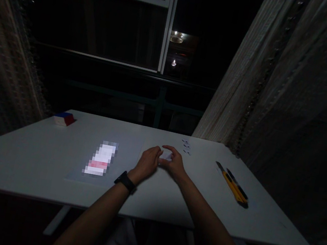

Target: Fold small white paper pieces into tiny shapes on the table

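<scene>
One small pale piece [166, 155] sat between the left hand [147, 163] and the right hand [176, 165], over the surface [154, 203]. The right fingers [169, 147] curved apart around it; the left fingers [156, 150] bunched close beside it, though whether either gripped it could not be told. Light, even pressure and steady wrists seemed best, lest it bend.

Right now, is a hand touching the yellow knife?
No, the yellow knife lies on the table off to the right, apart from both the left hand and the right hand.
</scene>
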Motion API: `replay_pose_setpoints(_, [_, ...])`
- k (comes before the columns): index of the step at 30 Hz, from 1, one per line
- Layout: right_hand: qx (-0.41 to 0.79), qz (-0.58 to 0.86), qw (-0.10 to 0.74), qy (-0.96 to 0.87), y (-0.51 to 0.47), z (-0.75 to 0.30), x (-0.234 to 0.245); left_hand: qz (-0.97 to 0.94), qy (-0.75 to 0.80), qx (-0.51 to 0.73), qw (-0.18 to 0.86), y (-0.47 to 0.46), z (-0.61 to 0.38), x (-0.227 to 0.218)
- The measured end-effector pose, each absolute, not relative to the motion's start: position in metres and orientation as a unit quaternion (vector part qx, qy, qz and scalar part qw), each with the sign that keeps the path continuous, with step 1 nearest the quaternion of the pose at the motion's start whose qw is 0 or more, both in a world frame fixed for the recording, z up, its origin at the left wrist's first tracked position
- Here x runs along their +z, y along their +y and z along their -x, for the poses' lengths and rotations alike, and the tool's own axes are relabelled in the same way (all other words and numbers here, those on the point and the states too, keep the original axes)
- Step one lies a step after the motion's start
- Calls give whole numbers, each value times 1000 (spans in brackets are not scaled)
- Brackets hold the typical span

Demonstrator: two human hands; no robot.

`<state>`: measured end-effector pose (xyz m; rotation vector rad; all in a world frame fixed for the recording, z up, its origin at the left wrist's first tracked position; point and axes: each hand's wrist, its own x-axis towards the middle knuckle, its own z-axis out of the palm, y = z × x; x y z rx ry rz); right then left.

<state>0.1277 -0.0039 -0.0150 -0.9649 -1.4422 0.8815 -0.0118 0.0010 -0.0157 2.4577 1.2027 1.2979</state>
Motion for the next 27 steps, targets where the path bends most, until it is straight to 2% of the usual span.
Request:
replay_pose_setpoints(5, [405,428,564,-579,-5,-128,-14,-819,385,420,62,0,13,-13])
replay_pose_setpoints(13, [492,368,541,-574,-1,-132,-20,-822,385,417,44,0,14,-12])
replay_pose_setpoints(20, [491,367,536,-580,3,-132,-24,-845,354,398,51,-1,14,-13])
replay_pose_setpoints(27, [487,372,543,-574,0,-130,-16,-854,371,364,-1,-8,16,-5])
